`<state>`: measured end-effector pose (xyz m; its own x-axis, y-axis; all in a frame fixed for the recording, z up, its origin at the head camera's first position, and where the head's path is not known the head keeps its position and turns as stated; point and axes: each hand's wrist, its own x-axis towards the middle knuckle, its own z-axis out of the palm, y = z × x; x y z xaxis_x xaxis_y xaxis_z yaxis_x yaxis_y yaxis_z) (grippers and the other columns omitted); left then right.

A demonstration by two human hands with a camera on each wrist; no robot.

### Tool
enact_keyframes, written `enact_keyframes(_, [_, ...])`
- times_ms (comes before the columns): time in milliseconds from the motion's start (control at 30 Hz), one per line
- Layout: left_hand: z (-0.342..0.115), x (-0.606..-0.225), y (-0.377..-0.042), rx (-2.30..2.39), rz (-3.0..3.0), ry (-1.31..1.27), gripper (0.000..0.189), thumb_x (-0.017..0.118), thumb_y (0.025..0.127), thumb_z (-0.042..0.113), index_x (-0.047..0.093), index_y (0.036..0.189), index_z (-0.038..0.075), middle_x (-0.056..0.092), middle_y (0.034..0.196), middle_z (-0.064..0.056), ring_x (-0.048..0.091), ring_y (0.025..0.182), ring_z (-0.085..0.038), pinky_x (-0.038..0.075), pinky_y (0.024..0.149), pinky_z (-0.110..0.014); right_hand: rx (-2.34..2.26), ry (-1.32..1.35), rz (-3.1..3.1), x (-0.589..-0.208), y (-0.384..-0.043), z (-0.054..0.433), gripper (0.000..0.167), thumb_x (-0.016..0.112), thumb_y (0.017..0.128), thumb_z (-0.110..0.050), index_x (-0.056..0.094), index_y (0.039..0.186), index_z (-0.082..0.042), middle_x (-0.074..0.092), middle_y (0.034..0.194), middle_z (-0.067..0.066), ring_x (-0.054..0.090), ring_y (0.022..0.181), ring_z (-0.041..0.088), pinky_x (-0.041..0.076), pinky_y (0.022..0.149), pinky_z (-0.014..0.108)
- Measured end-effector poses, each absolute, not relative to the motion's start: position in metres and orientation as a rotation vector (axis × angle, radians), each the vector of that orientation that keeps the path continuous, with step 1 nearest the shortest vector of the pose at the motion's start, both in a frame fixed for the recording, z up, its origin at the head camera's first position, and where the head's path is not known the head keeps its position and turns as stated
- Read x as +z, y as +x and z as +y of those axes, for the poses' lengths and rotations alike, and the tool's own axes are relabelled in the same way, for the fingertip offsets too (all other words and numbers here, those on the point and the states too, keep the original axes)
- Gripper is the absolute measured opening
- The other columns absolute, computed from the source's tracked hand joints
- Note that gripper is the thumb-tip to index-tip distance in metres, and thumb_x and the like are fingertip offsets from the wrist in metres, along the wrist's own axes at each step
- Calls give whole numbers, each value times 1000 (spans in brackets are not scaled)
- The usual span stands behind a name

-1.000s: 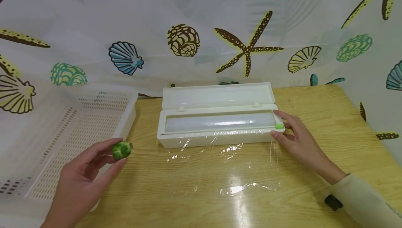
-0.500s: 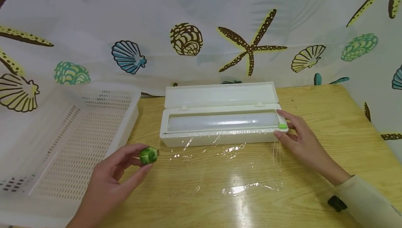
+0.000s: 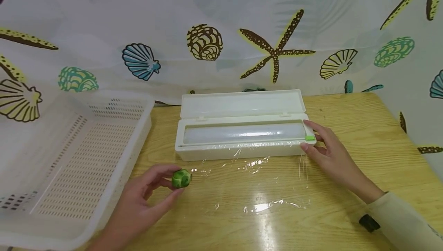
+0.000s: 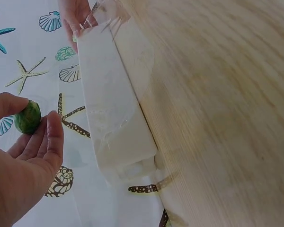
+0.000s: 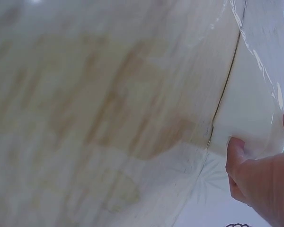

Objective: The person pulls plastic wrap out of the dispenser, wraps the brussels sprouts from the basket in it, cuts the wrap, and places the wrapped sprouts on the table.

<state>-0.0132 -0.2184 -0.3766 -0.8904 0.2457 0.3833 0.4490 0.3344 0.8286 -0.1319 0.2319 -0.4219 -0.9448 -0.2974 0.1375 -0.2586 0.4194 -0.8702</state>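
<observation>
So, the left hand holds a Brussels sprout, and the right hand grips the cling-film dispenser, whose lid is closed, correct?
No, the lid is open, as the head view shows; the left hand holds the Brussels sprout, and the right hand grips the dispenser.

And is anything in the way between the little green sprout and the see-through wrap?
No, nothing visible is. The left hand holds the green sprout near the left side of the clear wrap. The right hand grips the white box. The white basket lies further left.
</observation>
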Motion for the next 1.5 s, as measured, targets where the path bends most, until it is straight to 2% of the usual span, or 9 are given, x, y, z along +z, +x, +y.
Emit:
enact_keyframes(167, [-208,-382,-17,-1515,-2409,-672,57,88,83,-15,73,131,12,77,117,0,73,89,-16,61,82,-25,-1583,-516,2616,-421,-133,231,67,68,110,-10,36,170,-8,41,156,24,52,133,40,48,97,10])
enact_keyframes(333, [-198,-389,-22,-1550,-2348,-747,58,87,81,-19,74,130,9,75,115,-4,71,88,-18,61,79,-26,-1578,-517,2614,-422,-133,231,67,68,111,-11,36,170,-8,40,157,25,51,134,41,47,98,10])
enact_keyframes(600, [-180,-400,-25,-1621,-2326,-824,55,86,83,-18,72,131,7,75,118,-7,72,93,-20,62,80,-29,-1586,-520,2597,-421,-133,233,67,67,111,-11,35,170,-9,37,160,25,50,138,45,48,97,10])
enact_keyframes(1033, [-150,-409,-28,-1579,-2417,-838,44,91,84,-9,76,121,8,77,111,1,73,84,-20,63,79,-32,-1587,-517,2603,-421,-133,233,67,67,111,-11,35,170,-7,39,159,25,50,136,41,47,97,9])
enact_keyframes(1333, [-139,-417,-29,-1654,-2431,-841,39,92,83,-9,77,117,6,77,110,-1,74,83,-24,64,75,-32,-1586,-516,2596,-422,-133,232,67,67,111,-11,35,170,-8,39,159,25,50,136,41,47,97,9])
enact_keyframes(1500, [-134,-417,-27,-1687,-2512,-804,36,92,83,-7,78,114,5,76,106,1,72,81,-16,64,73,-33,-1580,-522,2592,-420,-133,232,67,67,111,-12,34,170,-9,39,159,25,50,136,42,47,97,9])
